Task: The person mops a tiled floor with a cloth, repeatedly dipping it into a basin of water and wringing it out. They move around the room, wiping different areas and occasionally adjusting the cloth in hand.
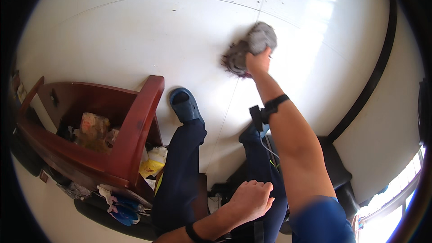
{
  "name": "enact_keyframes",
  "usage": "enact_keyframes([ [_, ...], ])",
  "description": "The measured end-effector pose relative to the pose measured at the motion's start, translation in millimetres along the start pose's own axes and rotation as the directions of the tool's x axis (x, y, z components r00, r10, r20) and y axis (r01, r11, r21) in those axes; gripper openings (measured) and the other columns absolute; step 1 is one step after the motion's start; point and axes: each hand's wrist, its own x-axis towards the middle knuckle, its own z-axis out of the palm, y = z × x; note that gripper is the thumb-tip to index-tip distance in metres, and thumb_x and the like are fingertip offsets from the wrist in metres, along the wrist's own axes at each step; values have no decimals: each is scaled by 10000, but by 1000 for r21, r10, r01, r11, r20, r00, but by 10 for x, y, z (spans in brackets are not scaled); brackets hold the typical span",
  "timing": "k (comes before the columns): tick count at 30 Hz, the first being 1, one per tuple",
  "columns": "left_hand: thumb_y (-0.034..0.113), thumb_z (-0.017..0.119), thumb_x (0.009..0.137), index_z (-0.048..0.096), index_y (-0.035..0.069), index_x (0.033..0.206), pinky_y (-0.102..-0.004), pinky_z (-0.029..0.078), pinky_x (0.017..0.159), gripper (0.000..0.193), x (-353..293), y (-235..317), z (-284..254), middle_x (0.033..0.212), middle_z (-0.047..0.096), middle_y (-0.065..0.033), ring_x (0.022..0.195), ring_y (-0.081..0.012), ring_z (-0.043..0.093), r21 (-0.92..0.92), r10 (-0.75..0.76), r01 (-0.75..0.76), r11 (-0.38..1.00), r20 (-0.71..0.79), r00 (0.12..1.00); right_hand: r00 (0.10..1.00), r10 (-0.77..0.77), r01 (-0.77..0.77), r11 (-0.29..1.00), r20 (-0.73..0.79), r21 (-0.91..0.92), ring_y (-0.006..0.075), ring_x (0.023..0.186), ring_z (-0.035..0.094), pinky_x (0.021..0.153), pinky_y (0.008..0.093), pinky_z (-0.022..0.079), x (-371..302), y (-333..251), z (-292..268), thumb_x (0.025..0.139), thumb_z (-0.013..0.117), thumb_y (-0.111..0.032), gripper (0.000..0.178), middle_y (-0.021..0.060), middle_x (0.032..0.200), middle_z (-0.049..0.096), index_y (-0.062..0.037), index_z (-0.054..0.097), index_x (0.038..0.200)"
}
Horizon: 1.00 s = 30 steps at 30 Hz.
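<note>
My right hand [258,62] reaches far out over the white floor, its fingers closed on a grey fluffy bundle [262,38]. One lobe of the bundle is light grey, and the other is darker and shaggy at its edge. It is slightly blurred, so I cannot make out its exact kind; it lies on or just above the tiles. Close to my body, over my legs, my left hand [250,201] is curled into a loose fist with nothing visible in it. A black band with a small box [265,113] sits on my right forearm.
A red-brown wooden cabinet [144,121] stands at left, its open compartment holding a plastic-wrapped package [93,126]. A yellow-and-white bag [155,161] is beside it. My foot wears a blue clog [183,103]. Dark specks dot the floor [193,31]; black seating [335,166] is at right.
</note>
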Motion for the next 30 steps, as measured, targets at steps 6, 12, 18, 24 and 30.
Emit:
enact_keyframes([
  [6, 274, 725, 926, 665, 46, 990, -461, 577, 760, 244, -9, -149, -277, 851, 737, -137, 857, -327, 732, 60, 62, -54, 997, -143, 988, 926, -285, 271, 958, 247, 92, 505, 1209, 659, 1056, 530, 548, -426, -1792, 581, 880, 663, -160, 714, 319, 1312, 661, -129, 369, 1530],
  [12, 293, 711, 958, 679, 65, 1051, -486, 575, 807, 248, 24, -138, -265, 917, 755, -138, 896, -348, 728, -9, 2, -3, 1000, -157, 988, 702, -536, 238, 798, 469, 554, 298, 1099, 671, 933, 421, 585, -1055, -2404, -9, 949, 570, 0, 456, 178, 1195, 678, -52, 534, 1401],
  [18, 238, 726, 959, 692, 70, 1069, -502, 573, 836, 204, 166, -67, -92, 952, 784, -126, 928, -379, 730, -80, -47, 41, 996, -82, 995, 691, -649, 386, 703, 318, 597, 233, 1099, 637, 950, 392, 539, -1211, -1358, -1369, 932, 574, -28, 421, 150, 1154, 684, -25, 567, 1354],
  [24, 240, 699, 979, 683, 47, 1122, -487, 573, 862, 240, 309, -92, 66, 1017, 778, -135, 994, -381, 727, -100, -95, 90, 991, -50, 994, 915, -376, 264, 832, 147, 487, 179, 1112, 611, 995, 336, 501, -1057, 347, -2452, 911, 537, 26, 457, 76, 1179, 670, -16, 583, 1363],
  [30, 257, 678, 995, 671, 42, 1196, -486, 544, 947, 295, 416, -79, 135, 1090, 751, -151, 1069, -376, 696, -63, -174, 176, 982, 32, 984, 993, 79, -116, 741, 85, 661, 235, 1174, 630, 990, 358, 550, -735, 1986, -2660, 900, 495, 53, 518, 96, 1247, 646, -35, 558, 1407],
])
